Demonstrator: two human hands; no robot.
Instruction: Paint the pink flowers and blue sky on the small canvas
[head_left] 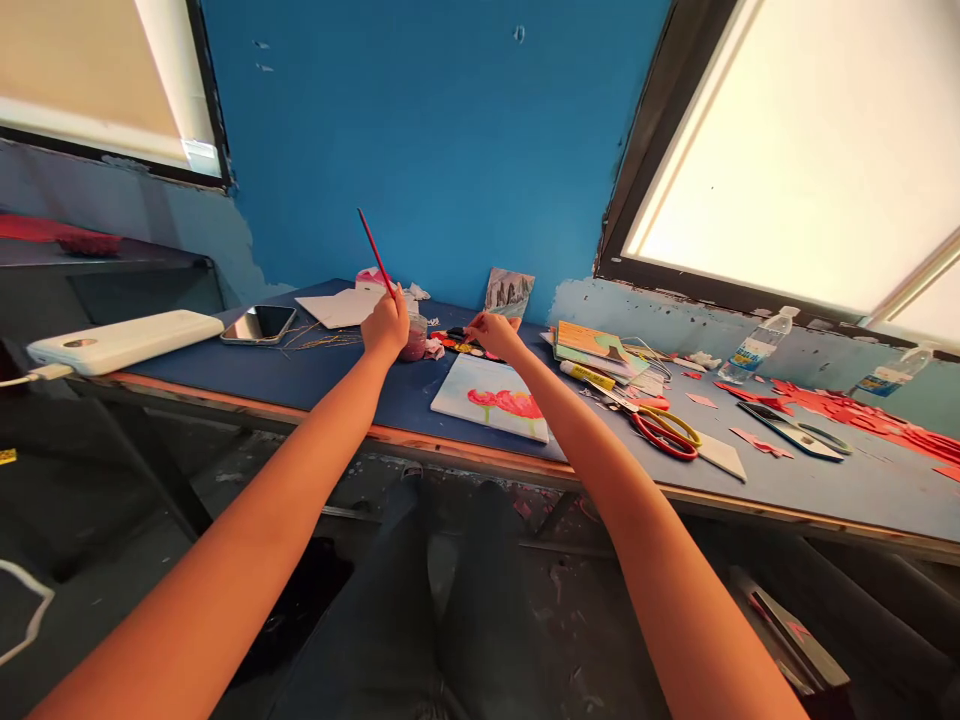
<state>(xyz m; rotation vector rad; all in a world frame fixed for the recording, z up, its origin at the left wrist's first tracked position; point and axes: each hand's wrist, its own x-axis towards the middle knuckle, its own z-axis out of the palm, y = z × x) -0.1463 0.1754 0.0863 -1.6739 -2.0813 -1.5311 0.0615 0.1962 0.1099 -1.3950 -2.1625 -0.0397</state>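
Note:
My left hand (385,325) is closed round a paintbrush with a red handle (375,248), which points up and to the left. Right beside that hand stands a jar of murky reddish water (415,340). Over small paint pots in several colours (465,347), my right hand (495,334) has its fingers pinched together near something dark; what they hold, if anything, is too small to make out. In front of both hands lies a white canvas (457,395) painted with red-pink flowers on a pale blue ground. A crumpled tissue (434,349) rests by the jar.
A power bank (127,340) and a phone (259,325) lie at the left. Behind the paints leans a small landscape picture (510,293). To the right are stacked paintings (596,345), a yellow glue tube (587,375), scissors (664,432), red paper scraps (847,410) and plastic bottles (759,345).

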